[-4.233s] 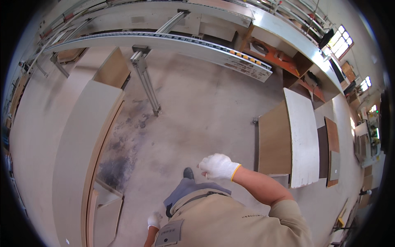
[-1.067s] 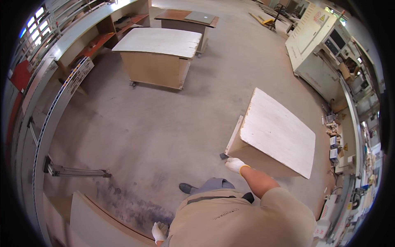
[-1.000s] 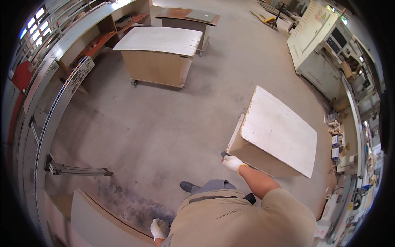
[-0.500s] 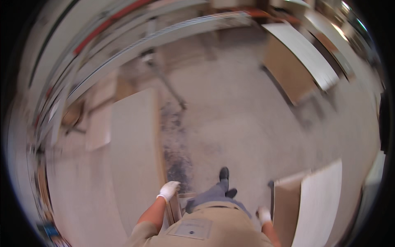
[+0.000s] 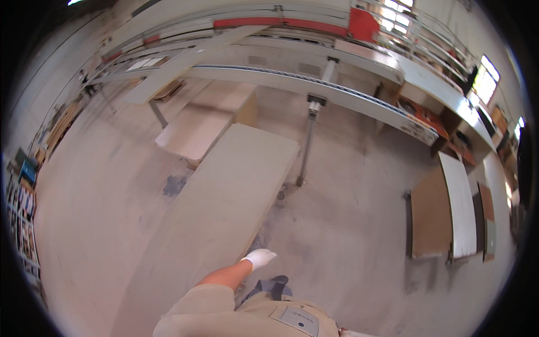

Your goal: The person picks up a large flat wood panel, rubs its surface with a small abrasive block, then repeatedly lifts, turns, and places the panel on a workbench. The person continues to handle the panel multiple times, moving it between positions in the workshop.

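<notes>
My left hand (image 5: pixel 261 258), in a white glove, hangs in front of my body beside the long edge of a long pale board (image 5: pixel 224 185). Its fingers point to the right, loosely stretched, and nothing shows in them. From this view I cannot tell whether the hand touches the board. Of my right hand (image 5: pixel 353 333) only a pale gloved sliver shows at the lower edge; its fingers are cut off.
A long metal rail (image 5: pixel 247 73) on legs crosses the far side, with a red-striped machine behind. Beyond the long board stands a lower pale panel stack (image 5: pixel 202 121). Brown and white panels (image 5: pixel 431 213) stand at right. A shelf of goods (image 5: pixel 22 224) lies far left.
My view has swung to the left, so the rail and machine now lie across the far side and the right-hand panels have shifted. My right hand has dropped almost out of view.
</notes>
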`<state>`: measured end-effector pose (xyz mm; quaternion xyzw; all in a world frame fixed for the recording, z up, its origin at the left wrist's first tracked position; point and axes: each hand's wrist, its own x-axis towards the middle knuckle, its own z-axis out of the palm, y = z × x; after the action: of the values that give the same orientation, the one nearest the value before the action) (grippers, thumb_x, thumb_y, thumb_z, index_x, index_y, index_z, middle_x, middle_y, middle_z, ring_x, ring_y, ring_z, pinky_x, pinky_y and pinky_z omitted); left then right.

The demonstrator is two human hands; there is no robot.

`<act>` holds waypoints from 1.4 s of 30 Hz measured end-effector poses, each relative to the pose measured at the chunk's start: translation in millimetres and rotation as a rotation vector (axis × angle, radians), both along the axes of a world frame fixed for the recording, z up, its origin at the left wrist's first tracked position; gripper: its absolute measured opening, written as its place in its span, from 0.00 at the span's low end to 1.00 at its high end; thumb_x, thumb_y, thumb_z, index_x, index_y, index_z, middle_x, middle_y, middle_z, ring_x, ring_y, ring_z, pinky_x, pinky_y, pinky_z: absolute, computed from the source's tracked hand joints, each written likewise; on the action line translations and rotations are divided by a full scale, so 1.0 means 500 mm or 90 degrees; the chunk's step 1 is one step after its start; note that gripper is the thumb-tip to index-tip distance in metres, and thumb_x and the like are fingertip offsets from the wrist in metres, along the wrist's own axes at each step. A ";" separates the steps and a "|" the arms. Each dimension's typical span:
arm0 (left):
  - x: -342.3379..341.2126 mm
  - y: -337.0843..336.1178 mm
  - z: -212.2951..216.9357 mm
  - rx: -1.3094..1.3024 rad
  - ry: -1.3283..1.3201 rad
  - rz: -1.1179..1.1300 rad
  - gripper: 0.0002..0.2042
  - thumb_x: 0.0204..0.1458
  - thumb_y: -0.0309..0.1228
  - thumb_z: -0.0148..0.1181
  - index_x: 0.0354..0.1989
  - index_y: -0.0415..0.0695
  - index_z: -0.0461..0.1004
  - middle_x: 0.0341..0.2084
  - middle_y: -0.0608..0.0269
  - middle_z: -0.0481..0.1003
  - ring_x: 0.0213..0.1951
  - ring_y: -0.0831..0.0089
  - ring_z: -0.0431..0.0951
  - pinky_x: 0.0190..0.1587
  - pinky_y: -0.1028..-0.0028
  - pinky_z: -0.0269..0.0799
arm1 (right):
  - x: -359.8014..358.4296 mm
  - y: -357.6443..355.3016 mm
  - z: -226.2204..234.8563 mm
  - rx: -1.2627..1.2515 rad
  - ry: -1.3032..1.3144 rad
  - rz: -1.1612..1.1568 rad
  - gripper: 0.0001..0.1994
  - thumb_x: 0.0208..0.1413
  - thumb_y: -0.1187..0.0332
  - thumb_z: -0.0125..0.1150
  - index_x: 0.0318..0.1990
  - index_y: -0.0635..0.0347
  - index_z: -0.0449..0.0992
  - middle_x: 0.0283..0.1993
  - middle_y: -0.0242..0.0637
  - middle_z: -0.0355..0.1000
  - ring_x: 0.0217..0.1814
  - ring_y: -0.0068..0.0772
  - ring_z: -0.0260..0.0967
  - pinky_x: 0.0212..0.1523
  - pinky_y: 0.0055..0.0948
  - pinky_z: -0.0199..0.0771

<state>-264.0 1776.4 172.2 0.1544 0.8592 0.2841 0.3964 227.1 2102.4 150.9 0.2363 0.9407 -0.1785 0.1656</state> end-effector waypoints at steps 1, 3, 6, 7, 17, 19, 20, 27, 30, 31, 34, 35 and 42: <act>-0.001 -0.005 -0.008 -0.016 0.005 -0.023 0.27 0.66 0.49 0.46 0.51 0.35 0.80 0.52 0.41 0.79 0.56 0.46 0.77 0.60 0.56 0.69 | -0.054 0.016 0.037 -0.073 -0.008 -0.009 0.08 0.53 0.68 0.56 0.31 0.59 0.81 0.36 0.53 0.78 0.40 0.56 0.77 0.41 0.52 0.75; -0.008 -0.020 -0.026 -0.052 0.017 -0.074 0.28 0.67 0.49 0.44 0.55 0.35 0.78 0.58 0.41 0.76 0.61 0.45 0.73 0.64 0.55 0.65 | -0.162 0.036 0.094 -0.222 -0.028 -0.032 0.07 0.52 0.70 0.56 0.31 0.60 0.81 0.39 0.52 0.79 0.42 0.57 0.77 0.42 0.52 0.76; -0.010 -0.021 0.015 -0.088 -0.007 -0.082 0.29 0.67 0.51 0.44 0.58 0.38 0.78 0.61 0.43 0.75 0.64 0.47 0.72 0.67 0.55 0.64 | -0.170 0.048 -0.012 -0.139 0.184 -0.067 0.06 0.49 0.72 0.57 0.26 0.61 0.79 0.36 0.50 0.78 0.40 0.58 0.76 0.42 0.52 0.77; 0.002 -0.034 0.043 -0.101 0.002 -0.114 0.29 0.66 0.51 0.43 0.58 0.40 0.78 0.61 0.44 0.75 0.64 0.48 0.73 0.66 0.55 0.65 | -0.182 0.057 -0.020 -0.085 0.147 0.026 0.05 0.49 0.72 0.57 0.26 0.60 0.79 0.35 0.50 0.78 0.40 0.58 0.76 0.42 0.52 0.77; 0.004 -0.021 0.046 -0.121 -0.002 -0.105 0.30 0.66 0.53 0.43 0.61 0.42 0.77 0.64 0.47 0.73 0.66 0.49 0.71 0.68 0.55 0.64 | -0.222 0.111 -0.052 -0.002 0.019 0.211 0.05 0.48 0.70 0.58 0.27 0.58 0.79 0.35 0.49 0.77 0.41 0.57 0.76 0.42 0.51 0.77; 0.007 -0.021 0.047 -0.126 -0.003 -0.102 0.30 0.66 0.53 0.43 0.62 0.42 0.76 0.65 0.47 0.72 0.66 0.49 0.71 0.69 0.55 0.64 | -0.226 0.114 -0.051 -0.003 0.013 0.216 0.05 0.48 0.69 0.58 0.28 0.58 0.79 0.36 0.49 0.78 0.41 0.57 0.76 0.43 0.51 0.77; 0.015 -0.037 0.013 -0.133 -0.008 -0.048 0.30 0.66 0.53 0.43 0.62 0.42 0.76 0.65 0.47 0.72 0.66 0.49 0.71 0.68 0.55 0.64 | -0.236 0.114 -0.053 -0.007 0.011 0.232 0.05 0.48 0.69 0.58 0.28 0.58 0.80 0.36 0.49 0.78 0.41 0.56 0.76 0.43 0.51 0.77; 0.019 -0.009 0.045 -0.056 -0.013 0.057 0.30 0.67 0.53 0.44 0.61 0.40 0.76 0.63 0.47 0.74 0.66 0.48 0.71 0.68 0.55 0.64 | -0.253 0.131 -0.051 -0.006 -0.004 0.251 0.06 0.49 0.67 0.59 0.30 0.57 0.80 0.38 0.48 0.78 0.43 0.56 0.76 0.44 0.50 0.78; 0.022 0.003 0.024 0.031 -0.031 0.116 0.29 0.67 0.53 0.44 0.58 0.40 0.77 0.59 0.49 0.77 0.61 0.50 0.75 0.65 0.57 0.66 | -0.261 0.140 -0.048 -0.002 -0.008 0.267 0.07 0.49 0.66 0.59 0.31 0.57 0.81 0.39 0.48 0.78 0.44 0.55 0.76 0.45 0.50 0.78; 0.023 0.004 0.003 0.044 -0.018 0.092 0.29 0.67 0.53 0.45 0.57 0.40 0.78 0.58 0.50 0.78 0.60 0.51 0.77 0.64 0.58 0.67 | -0.268 0.142 -0.047 -0.004 -0.011 0.278 0.07 0.49 0.65 0.60 0.31 0.56 0.81 0.39 0.48 0.79 0.44 0.55 0.77 0.45 0.50 0.78; 0.023 0.007 -0.020 0.105 -0.036 0.108 0.27 0.67 0.51 0.46 0.57 0.40 0.78 0.55 0.52 0.80 0.55 0.57 0.80 0.60 0.61 0.71 | -0.276 0.143 -0.049 -0.004 -0.017 0.300 0.08 0.50 0.64 0.60 0.32 0.56 0.81 0.40 0.47 0.79 0.45 0.55 0.77 0.45 0.50 0.78; 0.027 0.016 0.000 0.147 -0.087 0.173 0.26 0.67 0.49 0.47 0.58 0.40 0.77 0.55 0.52 0.80 0.54 0.59 0.81 0.58 0.62 0.72 | -0.278 0.147 -0.050 0.000 -0.017 0.300 0.08 0.50 0.64 0.60 0.32 0.56 0.81 0.40 0.47 0.79 0.45 0.55 0.77 0.45 0.50 0.78; 0.055 -0.027 0.084 0.286 -0.206 0.413 0.26 0.67 0.48 0.49 0.64 0.41 0.73 0.55 0.54 0.80 0.51 0.66 0.82 0.55 0.65 0.74 | -0.268 0.143 -0.057 -0.007 -0.025 0.321 0.09 0.51 0.62 0.61 0.34 0.55 0.82 0.42 0.47 0.79 0.47 0.54 0.77 0.47 0.49 0.79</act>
<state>-236.6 1763.1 214.3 -0.0879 0.7068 0.5947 0.3729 93.1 2173.8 122.5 -0.0034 0.9656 -0.1317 0.2242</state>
